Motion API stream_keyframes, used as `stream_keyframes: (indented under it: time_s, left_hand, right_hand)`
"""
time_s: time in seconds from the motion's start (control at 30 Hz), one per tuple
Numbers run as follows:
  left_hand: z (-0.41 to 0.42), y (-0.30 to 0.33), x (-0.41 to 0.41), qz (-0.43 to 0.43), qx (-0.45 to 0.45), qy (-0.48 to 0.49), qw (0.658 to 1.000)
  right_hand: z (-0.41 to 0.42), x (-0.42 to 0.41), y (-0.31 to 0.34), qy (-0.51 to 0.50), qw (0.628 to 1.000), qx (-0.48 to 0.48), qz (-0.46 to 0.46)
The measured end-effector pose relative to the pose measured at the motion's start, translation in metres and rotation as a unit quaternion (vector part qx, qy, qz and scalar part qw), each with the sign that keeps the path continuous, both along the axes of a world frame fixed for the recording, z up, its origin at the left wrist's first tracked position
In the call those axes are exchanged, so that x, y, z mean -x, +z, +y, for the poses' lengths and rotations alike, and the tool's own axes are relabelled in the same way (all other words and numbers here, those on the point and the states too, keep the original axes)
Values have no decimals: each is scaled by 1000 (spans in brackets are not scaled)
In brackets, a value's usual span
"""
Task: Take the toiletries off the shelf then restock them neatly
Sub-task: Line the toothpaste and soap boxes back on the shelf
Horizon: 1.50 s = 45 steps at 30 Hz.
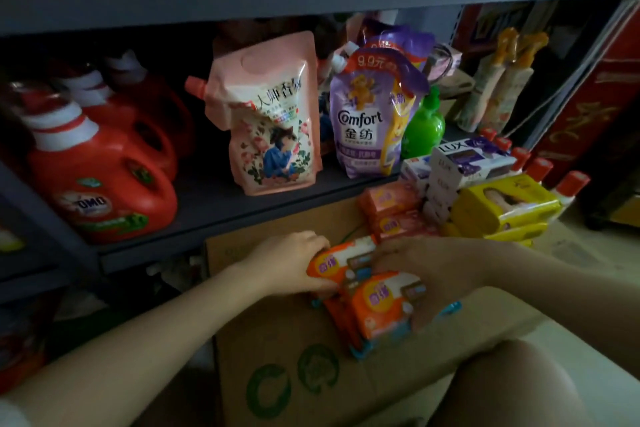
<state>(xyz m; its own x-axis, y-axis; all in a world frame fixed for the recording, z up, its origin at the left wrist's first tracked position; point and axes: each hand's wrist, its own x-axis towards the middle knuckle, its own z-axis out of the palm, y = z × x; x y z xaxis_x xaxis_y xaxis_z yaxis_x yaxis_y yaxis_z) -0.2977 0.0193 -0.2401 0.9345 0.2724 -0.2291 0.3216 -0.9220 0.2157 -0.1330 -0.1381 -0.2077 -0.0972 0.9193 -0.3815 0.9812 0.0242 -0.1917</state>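
Observation:
Several orange soap packs lie stacked on a flattened cardboard sheet [277, 350] on the floor in front of the shelf [221, 204]. My left hand [294, 260] grips the left end of the top orange pack [343, 260]. My right hand [426, 267] curls over its right side, above a second orange pack [381, 312]. On the shelf stand red detergent jugs [104, 191], a pink refill pouch [270, 114], a purple Comfort pouch [370, 114] and a green bottle [424, 125].
Right of my hands are stacks of pink soap packs [391, 215], white Lux boxes [464, 159] and yellow soap packs [505, 204], with a row of red-capped bottles [540, 170] behind them. A red cabinet [602, 107] stands at the far right. My knee [519, 388] is at the lower right.

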Motion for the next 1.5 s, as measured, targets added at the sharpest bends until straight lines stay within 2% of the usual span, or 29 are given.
stream_keyframes:
  time_s: [0.17, 0.27, 0.4, 0.5, 0.6, 0.67, 0.77, 0.83, 0.9, 0.97, 1.1, 1.2, 1.3, 1.4, 1.5]
  left_hand:
    - [-3, -11, -7, 4, 103, 72, 992]
    - [1, -13, -7, 24, 116, 110, 987]
    - [2, -10, -3, 11, 166, 132, 977]
    - [18, 11, 0, -6, 102, 119, 988]
    - [41, 48, 10, -33, -46, 110, 992]
    - [52, 77, 20, -83, -118, 108, 984]
    - [64, 125, 41, -232, -85, 129, 960]
    - [73, 162, 54, -342, -72, 140, 926]
    - [84, 199, 63, -416, -103, 156, 890]
    - [92, 233, 68, -452, -113, 179, 866]
    - [106, 286, 66, -458, -136, 165, 863]
    - [124, 311, 54, -506, -134, 167, 835]
    - [149, 320, 29, -518, -163, 192, 817]
    - [176, 321, 4, -425, -220, 224, 849]
    - [193, 319, -6, -367, -180, 243, 880]
  right_hand:
    - [-3, 6, 8, -15, 999, 5, -48]
    - [4, 6, 25, -32, 999, -21, -22]
    - [18, 0, 46, -105, 990, -88, 31]
    - [29, -10, 55, -112, 978, -178, 11]
    - [40, -18, 73, -129, 952, -273, 45]
    - [50, -19, 91, -134, 930, -333, 74]
    - [70, -17, 129, -95, 894, -431, 76]
    - [83, -13, 155, -98, 860, -495, 75]
    - [95, -7, 183, -116, 825, -540, 118]
    - [107, -2, 207, -104, 805, -567, 139]
    - [126, 1, 247, -70, 799, -583, 128]
    - [134, -4, 268, -73, 783, -605, 125]
    - [145, -8, 276, -88, 793, -594, 101]
    - [163, -9, 277, -87, 831, -543, 79]
    - [185, -6, 279, -61, 861, -505, 22]
